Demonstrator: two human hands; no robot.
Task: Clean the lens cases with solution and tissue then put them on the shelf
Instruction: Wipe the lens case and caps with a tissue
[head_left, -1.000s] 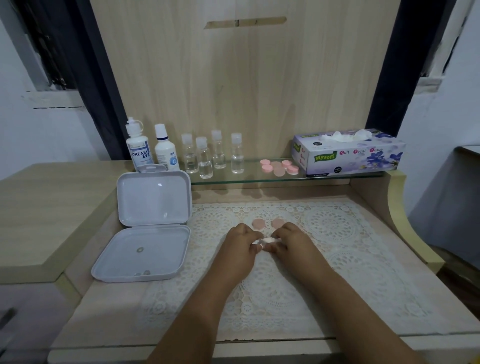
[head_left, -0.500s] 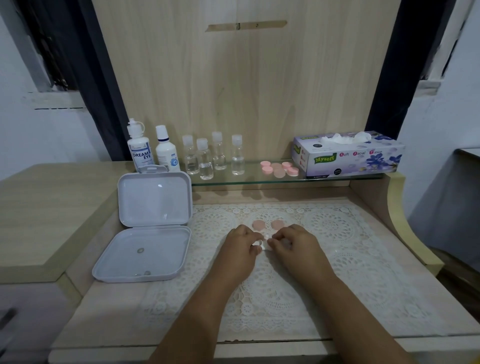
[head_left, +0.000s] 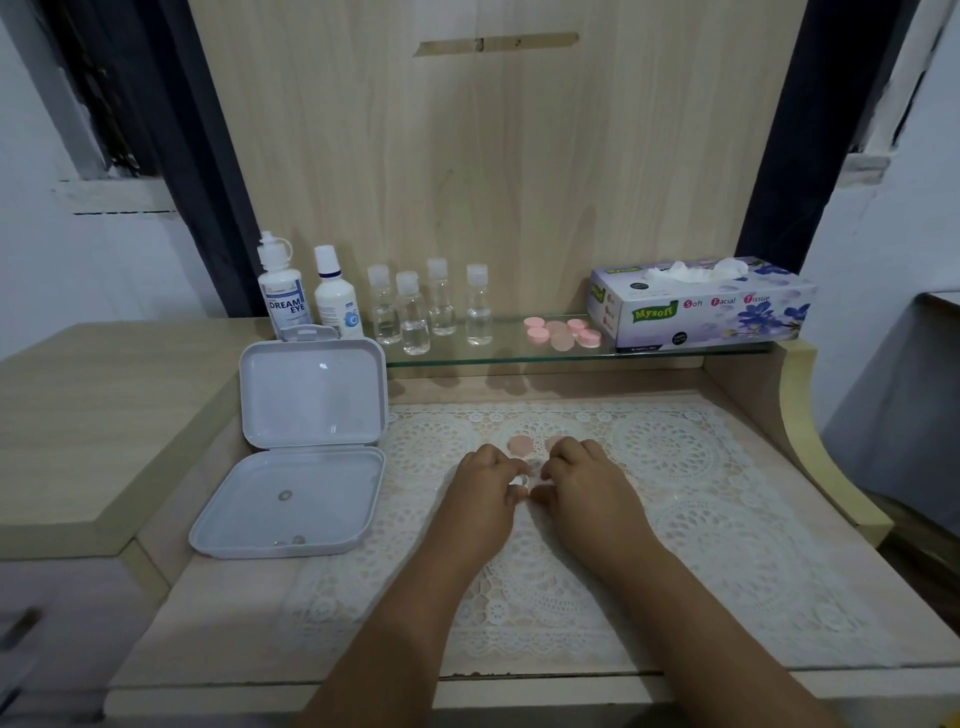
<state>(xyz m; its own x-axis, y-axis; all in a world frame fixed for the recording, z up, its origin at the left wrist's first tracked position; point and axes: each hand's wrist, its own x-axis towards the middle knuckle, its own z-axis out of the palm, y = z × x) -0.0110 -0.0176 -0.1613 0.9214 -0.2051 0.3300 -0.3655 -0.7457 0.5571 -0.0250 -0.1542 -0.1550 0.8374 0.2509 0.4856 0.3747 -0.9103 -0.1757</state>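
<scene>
Head camera looks down at a desk with a lace mat (head_left: 675, 519). At the far left sits an open white box (head_left: 306, 452), and behind it stand two solution bottles (head_left: 311, 296) and four small clear bottles (head_left: 431, 309).

Next comes the left hand (head_left: 485, 486). Its fingers are curled and they pinch a small white thing (head_left: 521, 479), likely a lens case with tissue, but it is too small to be sure. A second ago more of the white bit showed between the hands. Now the hands have moved closer and almost hide it, so the wiping looks to be still going on.

The right hand (head_left: 584, 480) is curled too and seems to pinch the same bit. Two pink caps (head_left: 519, 445) lie on the mat just behind the fingers.

Up on the glass shelf (head_left: 509, 358) more pink lens cases (head_left: 563, 333) already sit, beside the tissue box (head_left: 701, 306). This one is not there yet.
</scene>
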